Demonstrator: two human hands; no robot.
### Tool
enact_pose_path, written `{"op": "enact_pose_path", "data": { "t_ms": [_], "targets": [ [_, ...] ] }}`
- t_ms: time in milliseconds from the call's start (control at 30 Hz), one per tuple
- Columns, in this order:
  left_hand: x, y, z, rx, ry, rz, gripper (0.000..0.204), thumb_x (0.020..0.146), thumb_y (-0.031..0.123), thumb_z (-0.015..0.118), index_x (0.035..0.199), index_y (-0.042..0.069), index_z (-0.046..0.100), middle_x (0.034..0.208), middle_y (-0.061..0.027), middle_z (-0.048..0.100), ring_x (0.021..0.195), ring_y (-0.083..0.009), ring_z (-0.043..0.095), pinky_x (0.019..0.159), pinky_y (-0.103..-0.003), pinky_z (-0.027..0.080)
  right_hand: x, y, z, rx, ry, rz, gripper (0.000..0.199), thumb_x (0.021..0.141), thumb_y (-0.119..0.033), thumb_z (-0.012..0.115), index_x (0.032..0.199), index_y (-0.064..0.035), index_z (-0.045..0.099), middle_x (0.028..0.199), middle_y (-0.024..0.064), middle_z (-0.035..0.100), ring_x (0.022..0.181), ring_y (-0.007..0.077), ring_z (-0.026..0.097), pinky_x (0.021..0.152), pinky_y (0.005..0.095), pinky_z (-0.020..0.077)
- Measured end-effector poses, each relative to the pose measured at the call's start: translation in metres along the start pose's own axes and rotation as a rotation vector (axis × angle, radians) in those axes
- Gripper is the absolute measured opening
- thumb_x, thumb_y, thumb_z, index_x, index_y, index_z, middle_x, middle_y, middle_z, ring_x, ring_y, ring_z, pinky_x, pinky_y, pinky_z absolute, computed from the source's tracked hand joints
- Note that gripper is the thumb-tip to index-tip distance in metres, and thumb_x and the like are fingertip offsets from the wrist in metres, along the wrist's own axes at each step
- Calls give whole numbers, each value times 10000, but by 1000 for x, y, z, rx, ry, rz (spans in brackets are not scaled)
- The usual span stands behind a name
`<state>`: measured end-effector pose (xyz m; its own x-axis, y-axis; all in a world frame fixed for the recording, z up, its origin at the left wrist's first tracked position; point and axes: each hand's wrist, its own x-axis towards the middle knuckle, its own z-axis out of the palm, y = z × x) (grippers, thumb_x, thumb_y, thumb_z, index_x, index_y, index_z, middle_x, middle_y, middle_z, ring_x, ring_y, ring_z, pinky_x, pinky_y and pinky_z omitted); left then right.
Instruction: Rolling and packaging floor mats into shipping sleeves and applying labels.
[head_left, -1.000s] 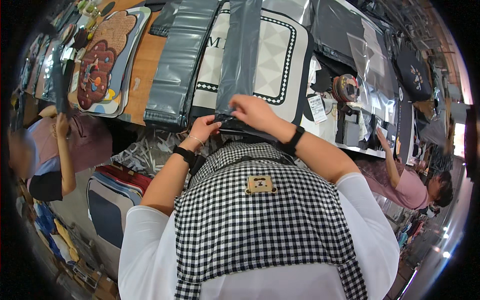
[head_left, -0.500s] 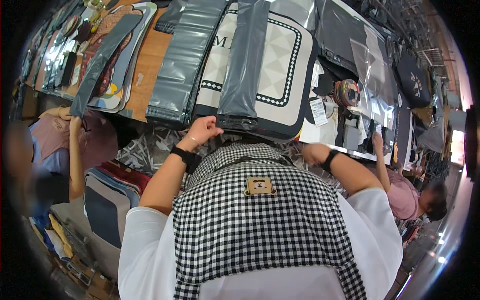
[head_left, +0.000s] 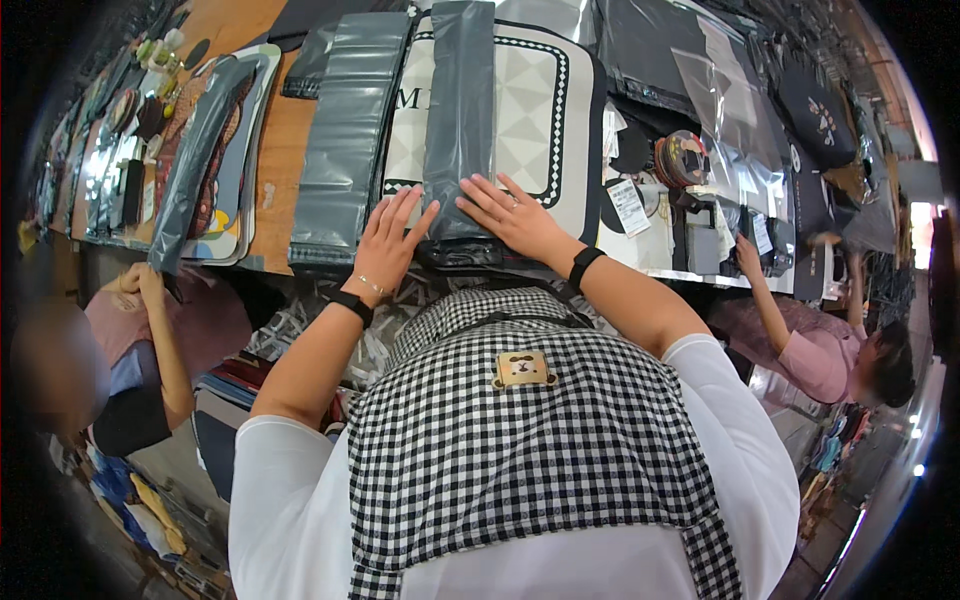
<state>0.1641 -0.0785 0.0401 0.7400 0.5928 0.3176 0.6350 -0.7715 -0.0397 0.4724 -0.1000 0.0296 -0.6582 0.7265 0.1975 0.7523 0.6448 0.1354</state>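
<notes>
A long, narrow grey plastic mailer bag (head_left: 460, 110) lies lengthwise on top of a cream mat with a black patterned border (head_left: 535, 120). My left hand (head_left: 388, 245) rests flat, fingers spread, against the bag's near left corner. My right hand (head_left: 512, 218) lies flat with fingers apart on the bag's near right corner. Both wrists wear black bands. Neither hand grips anything. A second, wider grey mailer bag (head_left: 345, 140) lies just left of my left hand.
The wooden table (head_left: 278, 150) also holds a colourful mat (head_left: 205, 150) under another grey bag at the left, tape rolls (head_left: 682, 158), tags and clear bags at the right. One person stands at the left (head_left: 150, 350), another at the right reaches onto the table (head_left: 790, 330).
My hands were together at the bag's near end, then the right one swung out to the right. Now both lie flat and spread on the bag's near end.
</notes>
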Motion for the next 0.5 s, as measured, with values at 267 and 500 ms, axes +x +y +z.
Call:
{"op": "enact_pose_path", "data": {
  "t_ms": [267,500],
  "targets": [
    [29,-15,51,-99,-182,185,750,950,50,558,1672,59,354,1769,-96,301,1639,-247,274,1340,-472,238,-1,6,17,16,-46,-109,664,1022,-176,497,1666,-57,387,1766,81,311,1633,226,282,1324,481,262],
    [33,-15,39,-628,-157,129,505,1010,220,556,1458,-9,599,1522,-185,610,1413,-354,573,1207,-466,440,-16,-7,24,625,14,194,447,993,-179,577,1407,-25,648,1467,192,651,1304,335,663,1089,432,545]
  ]
}}
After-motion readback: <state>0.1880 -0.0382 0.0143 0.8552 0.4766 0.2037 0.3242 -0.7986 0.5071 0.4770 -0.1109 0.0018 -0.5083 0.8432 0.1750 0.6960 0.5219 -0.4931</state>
